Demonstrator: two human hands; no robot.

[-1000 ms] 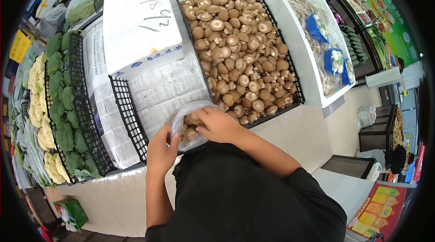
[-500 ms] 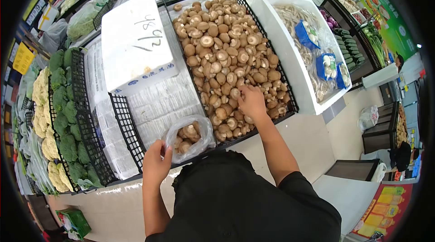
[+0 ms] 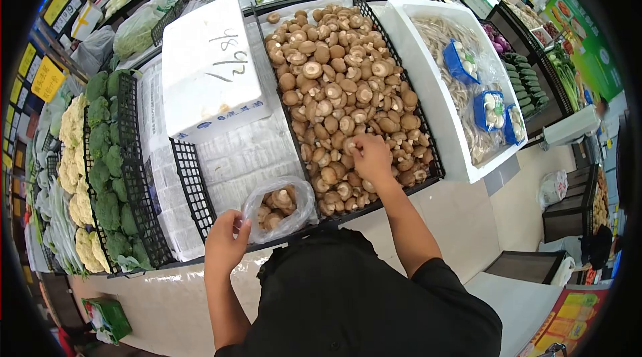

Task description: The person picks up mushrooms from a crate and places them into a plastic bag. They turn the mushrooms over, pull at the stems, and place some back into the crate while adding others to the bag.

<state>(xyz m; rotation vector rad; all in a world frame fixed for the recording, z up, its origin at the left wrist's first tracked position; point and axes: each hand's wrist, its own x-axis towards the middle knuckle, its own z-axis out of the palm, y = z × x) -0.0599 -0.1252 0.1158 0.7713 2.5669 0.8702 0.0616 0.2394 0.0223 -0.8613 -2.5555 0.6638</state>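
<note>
Brown shiitake mushrooms (image 3: 334, 89) fill a black crate in front of me. My right hand (image 3: 372, 158) reaches into the lower part of the pile, its thumb and fingers pinched on a mushroom (image 3: 349, 145). A clear plastic bag (image 3: 304, 204) with several mushrooms (image 3: 277, 204) inside sits with its mouth open at the front edge of the display. My left hand (image 3: 227, 240) grips the bag's left rim between thumb and fingers; part of that grip is hidden.
A white foam box (image 3: 210, 69) stands on newspaper left of the crate. Broccoli (image 3: 107, 173) and cauliflower (image 3: 73, 176) lie farther left. Right of the mushrooms, a white foam tray (image 3: 435, 109) holds pale mushrooms and blue packs (image 3: 491, 111). A green basket (image 3: 110, 318) rests on the floor.
The whole view has shifted slightly, so the display appears lower and farther right. My right hand stays at nearly the same spot in the pile; my left hand remains at the bag.
</note>
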